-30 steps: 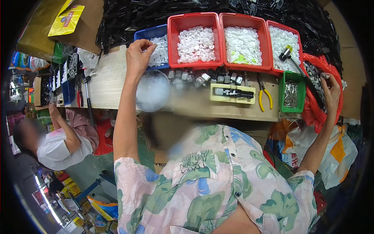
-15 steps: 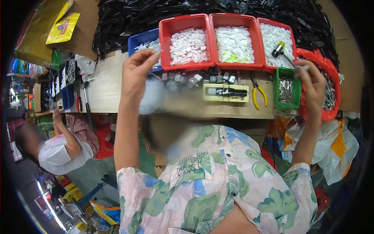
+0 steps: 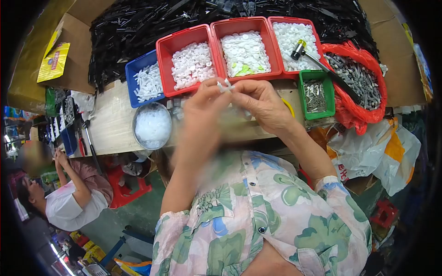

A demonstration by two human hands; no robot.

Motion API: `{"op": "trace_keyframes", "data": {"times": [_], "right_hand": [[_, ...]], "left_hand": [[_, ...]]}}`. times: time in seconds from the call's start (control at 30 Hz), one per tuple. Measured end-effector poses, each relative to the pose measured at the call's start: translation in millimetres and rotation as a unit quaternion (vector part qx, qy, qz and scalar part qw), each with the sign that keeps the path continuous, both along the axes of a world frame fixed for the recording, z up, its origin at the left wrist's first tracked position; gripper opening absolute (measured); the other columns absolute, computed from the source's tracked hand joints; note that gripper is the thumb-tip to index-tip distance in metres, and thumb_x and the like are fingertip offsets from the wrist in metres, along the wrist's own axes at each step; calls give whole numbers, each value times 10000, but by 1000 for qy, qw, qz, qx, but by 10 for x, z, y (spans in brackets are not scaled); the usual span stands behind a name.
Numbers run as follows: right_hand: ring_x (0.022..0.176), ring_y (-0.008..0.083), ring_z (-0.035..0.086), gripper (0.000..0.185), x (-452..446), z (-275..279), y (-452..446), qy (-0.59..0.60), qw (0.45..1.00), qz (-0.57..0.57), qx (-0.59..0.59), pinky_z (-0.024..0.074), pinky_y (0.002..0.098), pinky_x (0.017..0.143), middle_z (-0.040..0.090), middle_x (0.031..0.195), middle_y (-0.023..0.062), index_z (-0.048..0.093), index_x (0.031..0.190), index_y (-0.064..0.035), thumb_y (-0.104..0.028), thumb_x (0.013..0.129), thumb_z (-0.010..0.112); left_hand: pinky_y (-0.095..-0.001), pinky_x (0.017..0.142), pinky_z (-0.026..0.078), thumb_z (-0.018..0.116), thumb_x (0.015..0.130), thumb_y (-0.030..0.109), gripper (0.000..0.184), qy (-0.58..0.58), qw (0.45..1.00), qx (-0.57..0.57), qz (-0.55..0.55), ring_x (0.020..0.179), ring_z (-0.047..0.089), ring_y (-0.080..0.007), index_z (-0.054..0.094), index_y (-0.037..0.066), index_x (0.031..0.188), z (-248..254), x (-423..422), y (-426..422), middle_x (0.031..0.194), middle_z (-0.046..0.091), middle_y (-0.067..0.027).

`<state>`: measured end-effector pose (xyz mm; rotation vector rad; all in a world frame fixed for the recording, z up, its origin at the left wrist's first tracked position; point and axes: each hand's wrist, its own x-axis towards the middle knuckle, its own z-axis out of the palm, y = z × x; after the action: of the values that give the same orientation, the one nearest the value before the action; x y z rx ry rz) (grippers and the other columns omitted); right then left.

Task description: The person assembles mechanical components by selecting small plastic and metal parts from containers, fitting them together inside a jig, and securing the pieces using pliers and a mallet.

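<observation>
Running beneath the bins, a pale wooden counter (image 3: 108,133) backs onto a heap of black parts (image 3: 230,14), a cardboard box (image 3: 76,50) at its left end. On that side, a co-worker in a white top (image 3: 76,207) is near a red stool (image 3: 124,186). A blue bin (image 3: 147,101) holds slender white pieces; three red bins (image 3: 165,59) beside it hold more white parts, the middle one with yellow-green bits. A bowl (image 3: 134,126) has whitish contents. Metal pins fill a green bin (image 3: 321,114), grey parts a red plastic bag (image 3: 350,118). Above the counter's front, the left hand (image 3: 202,103) and right hand (image 3: 262,103) meet, fingertips pinching small white pieces (image 3: 225,86); which hand grips which is unclear.
</observation>
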<state>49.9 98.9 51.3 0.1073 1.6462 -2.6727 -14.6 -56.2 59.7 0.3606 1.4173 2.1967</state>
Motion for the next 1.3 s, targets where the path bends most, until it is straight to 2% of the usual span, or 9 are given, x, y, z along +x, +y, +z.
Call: {"op": "trace_keyframes", "data": {"times": [0.17,0.27,0.43,0.63,0.8,1.1,1.17,1.27,1.3], "right_hand": [[651,10,524,198,76,18,77,-44,996,25,78,388,182,534,620,777,-44,703,989,-16,-210,958,681],[644,10,508,190,114,143,148,-95,982,58,154,383,188,541,604,759,-42,700,978,-5,-193,958,675],[641,28,492,199,163,60,147,-42,965,66,252,391,215,549,583,739,-37,697,1004,9,-180,971,646],[758,50,541,258,246,-50,320,1,971,-15,237,445,211,655,617,875,-6,618,1229,13,-88,1015,515],[854,71,603,273,282,-57,403,-31,979,-15,199,472,208,714,657,960,31,550,1257,-1,-98,1002,570],[813,73,635,126,262,-110,363,-37,962,-43,268,508,221,699,681,917,49,601,1002,3,-52,926,685],[835,83,650,116,240,-39,273,-16,977,-64,204,537,232,736,690,930,64,618,981,8,-15,902,699],[883,100,656,132,177,52,111,-19,990,-66,127,554,249,806,694,940,80,626,1000,16,18,889,698],[883,100,656,132,155,56,45,-19,989,-72,131,554,249,806,694,940,80,626,1000,16,18,889,698]], "left_hand": [[-228,848,477,701,882,-19,200,-30,999,-21,-13,909,617,-99,714,-18,1081,175,-23,-121,1016,686,-56],[-208,735,443,735,853,5,132,171,963,-208,-31,840,600,-84,736,-18,982,209,-75,-237,948,688,-37],[-260,699,481,745,809,-11,112,358,899,-251,-14,789,633,-138,724,-20,919,250,-76,-355,866,688,-77],[-281,756,498,696,792,-43,126,427,782,-422,168,811,656,-168,726,-26,913,267,-280,-1052,872,701,-91],[-362,764,495,709,783,25,83,510,650,-546,141,827,641,-270,732,3,859,35,-372,-1392,872,693,-118],[-417,777,466,705,767,46,85,480,688,-528,128,851,595,-295,728,13,842,-188,-355,-1425,843,666,-108],[-407,765,471,711,765,36,88,482,702,-503,147,830,601,-285,731,10,846,-80,-328,-1402,841,675,-109],[-304,768,475,724,805,14,87,351,817,-419,183,822,628,-163,749,-3,887,65,-250,-1316,856,720,-80],[-304,768,475,724,805,14,87,352,820,-414,180,822,628,-163,749,-3,887,43,-231,-1283,856,720,-80]]}}
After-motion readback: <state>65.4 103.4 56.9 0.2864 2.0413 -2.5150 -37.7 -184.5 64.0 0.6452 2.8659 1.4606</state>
